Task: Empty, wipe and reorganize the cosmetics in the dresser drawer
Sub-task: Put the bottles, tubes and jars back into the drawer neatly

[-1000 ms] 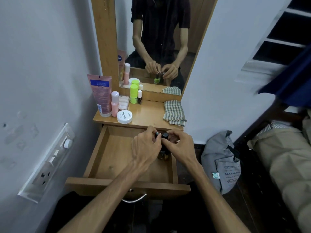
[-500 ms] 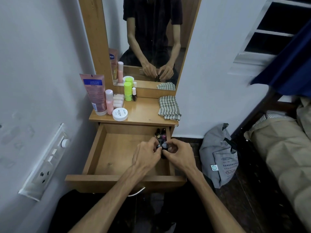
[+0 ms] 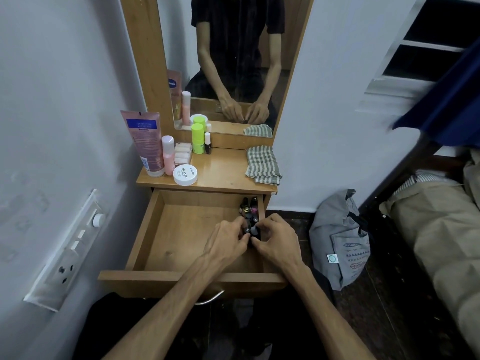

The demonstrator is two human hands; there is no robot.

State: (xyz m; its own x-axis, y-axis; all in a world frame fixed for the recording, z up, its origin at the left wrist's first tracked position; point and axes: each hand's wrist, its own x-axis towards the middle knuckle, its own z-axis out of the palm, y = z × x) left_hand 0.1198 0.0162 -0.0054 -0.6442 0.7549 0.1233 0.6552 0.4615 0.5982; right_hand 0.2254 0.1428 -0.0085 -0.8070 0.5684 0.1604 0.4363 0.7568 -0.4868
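just one head cam; looks forward and down, close over the open drawer [image 3: 145, 245]; mirror [image 3: 233, 61] straight ahead

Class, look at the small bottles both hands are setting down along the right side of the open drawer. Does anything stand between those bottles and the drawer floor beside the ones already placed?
Nothing visible does. The left hand and right hand pinch small bottles low against the drawer's right wall, just in front of the bottles already standing in the back right corner. The floor right under the hands is hidden.

Small upright bottles [image 3: 248, 209] clustered in open drawer's [image 3: 166, 227] right-rear corner
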